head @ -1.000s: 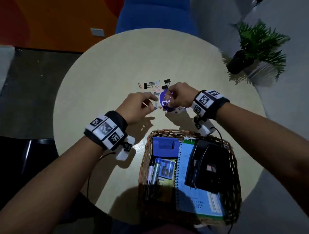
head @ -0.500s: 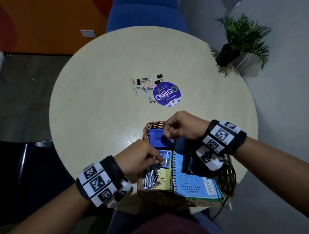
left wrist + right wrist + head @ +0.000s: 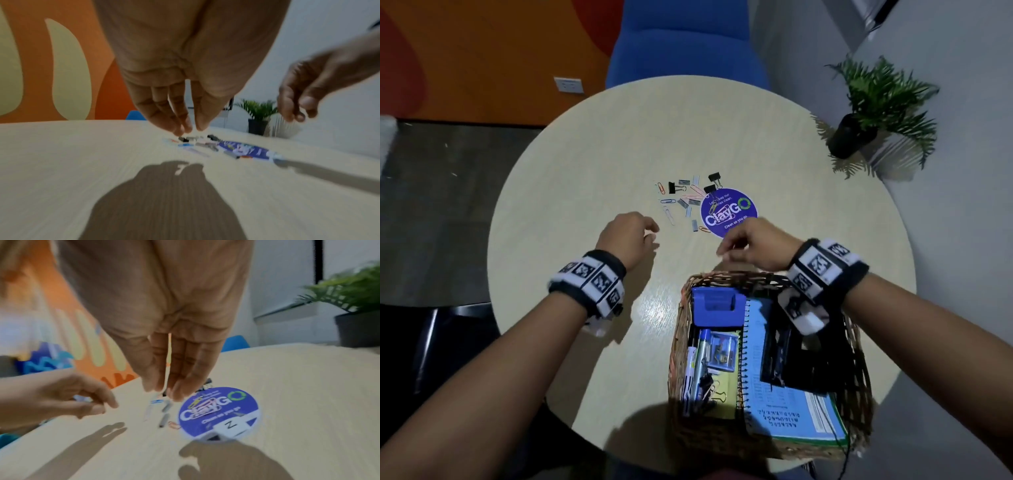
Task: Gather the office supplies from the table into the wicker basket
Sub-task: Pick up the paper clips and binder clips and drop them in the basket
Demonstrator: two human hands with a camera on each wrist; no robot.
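At the bottom right of the head view sits the wicker basket (image 3: 678,342), and in it we see a spiral notebook (image 3: 784,407), a blue box (image 3: 717,306), markers (image 3: 697,363), a small clear case (image 3: 722,353) and a black device (image 3: 801,363). Just above its far rim hovers our right hand (image 3: 755,245), fingers hanging loosely and holding nothing. At centre left of the frame, our left hand (image 3: 628,236) hangs over the round table (image 3: 585,171), its fingers likewise relaxed and empty. Higher in the frame, near the centre, lie the loose paper clips (image 3: 669,209), staple strips (image 3: 690,212) and black binder clips (image 3: 710,188), scattered on the tabletop, a few overlapping the purple round sticker (image 3: 736,219). At upper right stands a potted plant (image 3: 873,113); a blue chair (image 3: 685,44) fills the top centre.
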